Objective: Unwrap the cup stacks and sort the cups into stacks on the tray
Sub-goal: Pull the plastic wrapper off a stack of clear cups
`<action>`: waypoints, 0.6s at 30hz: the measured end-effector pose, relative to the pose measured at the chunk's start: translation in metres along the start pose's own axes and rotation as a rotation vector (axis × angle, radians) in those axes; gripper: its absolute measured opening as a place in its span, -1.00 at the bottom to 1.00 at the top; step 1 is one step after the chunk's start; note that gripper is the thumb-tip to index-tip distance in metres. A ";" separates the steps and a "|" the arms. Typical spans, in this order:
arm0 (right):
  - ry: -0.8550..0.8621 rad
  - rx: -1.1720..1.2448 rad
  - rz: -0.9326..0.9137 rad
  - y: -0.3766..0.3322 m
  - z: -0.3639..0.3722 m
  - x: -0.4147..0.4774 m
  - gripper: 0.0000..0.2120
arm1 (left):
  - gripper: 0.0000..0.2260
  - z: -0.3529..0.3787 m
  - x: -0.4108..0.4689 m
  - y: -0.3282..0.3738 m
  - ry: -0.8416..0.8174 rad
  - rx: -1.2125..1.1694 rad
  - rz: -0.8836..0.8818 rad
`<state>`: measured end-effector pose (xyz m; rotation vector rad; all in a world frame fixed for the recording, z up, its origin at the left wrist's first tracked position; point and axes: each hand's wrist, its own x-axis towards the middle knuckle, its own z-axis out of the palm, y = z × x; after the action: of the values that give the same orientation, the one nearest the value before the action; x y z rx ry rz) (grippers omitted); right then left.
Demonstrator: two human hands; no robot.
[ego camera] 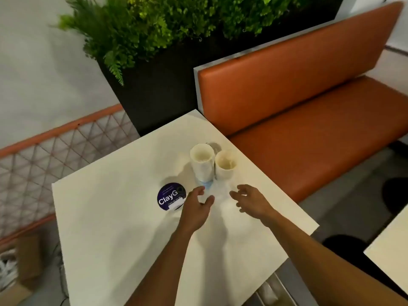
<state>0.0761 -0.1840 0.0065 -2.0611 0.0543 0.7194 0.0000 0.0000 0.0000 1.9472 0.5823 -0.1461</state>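
Both hands are reaching forward over the white table, palms turned roughly toward each other. The left hand is hovering with its fingers loosely spread and slightly curled, and I cannot make out anything in them. The right hand is hovering likewise, fingers apart and relaxed, apparently empty.

Just left of the left fingers a round dark sticker is lying flat on the table. Just past the fingertips a bluish patch is showing at the foot of the stacks. It may be loosened wrap, but blur is hiding what it is.

Just beyond the gap between the hands, two cup stacks are standing upright, mouths up. The taller cup stack is sitting straight ahead of the left fingers. The shorter cup stack is standing just beside it, toward the right fingers. I cannot tell whether the two are touching.

With both long axes vertical, a sideways grip round a stack's wall looks the likely approach, and the left hand is nearer the taller one.

Behind the stacks a grey curved edge is peeking out, possibly the tray.
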 end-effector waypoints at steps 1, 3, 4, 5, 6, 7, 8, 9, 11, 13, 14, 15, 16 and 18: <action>0.002 -0.016 0.021 -0.002 0.003 0.008 -0.36 | -0.53 0.000 0.007 0.000 -0.012 0.027 0.010; -0.021 -0.037 0.059 -0.010 0.006 0.019 -0.36 | -0.51 0.000 0.020 0.003 -0.055 0.082 0.002; -0.044 -0.039 0.075 -0.012 0.007 0.022 -0.36 | -0.50 0.000 0.023 0.005 -0.074 0.099 -0.007; -0.057 -0.057 0.090 -0.015 0.011 0.027 -0.36 | -0.50 0.002 0.029 0.004 -0.081 0.117 -0.006; -0.064 -0.079 0.094 -0.016 0.014 0.032 -0.37 | -0.50 0.003 0.033 0.006 -0.089 0.136 -0.007; -0.073 -0.109 0.094 -0.018 0.017 0.036 -0.40 | -0.51 0.004 0.037 0.007 -0.096 0.161 -0.002; -0.076 -0.134 0.098 -0.018 0.020 0.041 -0.44 | -0.52 0.005 0.041 0.008 -0.102 0.188 0.016; -0.080 -0.155 0.107 -0.019 0.023 0.044 -0.48 | -0.53 0.007 0.045 0.008 -0.108 0.224 0.033; -0.075 -0.158 0.142 -0.020 0.026 0.051 -0.54 | -0.54 0.009 0.052 0.008 -0.127 0.296 0.054; -0.093 -0.181 0.177 -0.023 0.027 0.055 -0.58 | -0.54 0.012 0.056 0.008 -0.136 0.366 0.069; -0.104 -0.212 0.185 -0.024 0.027 0.056 -0.61 | -0.54 0.014 0.057 0.008 -0.136 0.398 0.076; -0.112 -0.239 0.190 -0.025 0.027 0.058 -0.64 | -0.55 0.016 0.057 0.010 -0.136 0.427 0.079; -0.116 -0.260 0.197 -0.025 0.028 0.060 -0.65 | -0.57 0.018 0.058 0.011 -0.135 0.448 0.077; -0.108 -0.277 0.206 -0.025 0.027 0.063 -0.69 | -0.60 0.022 0.059 0.011 -0.133 0.459 0.073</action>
<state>0.1234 -0.1333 -0.0175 -2.2974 0.1128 1.0110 0.0607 -0.0039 -0.0216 2.3762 0.4118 -0.3878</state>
